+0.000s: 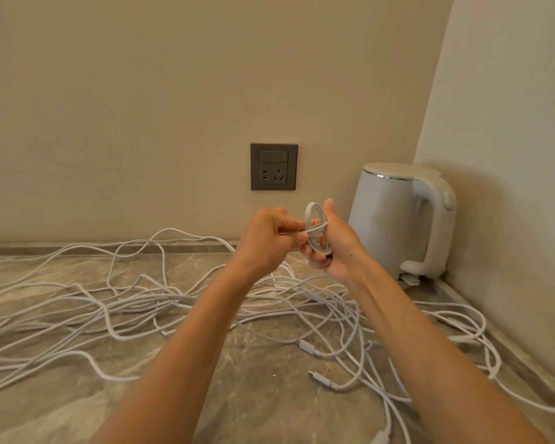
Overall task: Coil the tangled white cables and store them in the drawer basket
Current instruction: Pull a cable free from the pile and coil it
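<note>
Right now I see both hands raised above the table (253, 398), meeting near the middle of my view. The coil (312, 216) is a small oval bundle of white cable standing upright, its long axis running from 12 to 6 o'clock with a slight lean, and its open loop faces back toward me. It is clear of the table, held in the air.

My right hand (338, 251) grips the coil. The thumb rises along the coil's 3 o'clock edge and the fingers curl round its lower end, so the coil sits at about 10 o'clock from the middle of that hand. My left hand (265, 240) is at the coil's 9 o'clock, fingers curled, and pinches a short strand that crosses the coil's waist from 9 to 3 o'clock, at right angles to the long axis. The two hands are nearly touching around the bundle.

Below the hands, the tangled cables (135, 310) sprawl loose over the grey marbled table, from 9 o'clock round through 6 to about 4 o'clock. One connector (321, 378) lies free at 5 o'clock from the hands.

A white kettle (394, 216) stands at 3 o'clock in the corner, just beside the right hand in my view. A grey wall socket (274, 166) sits at 12 o'clock above the hands.
</note>
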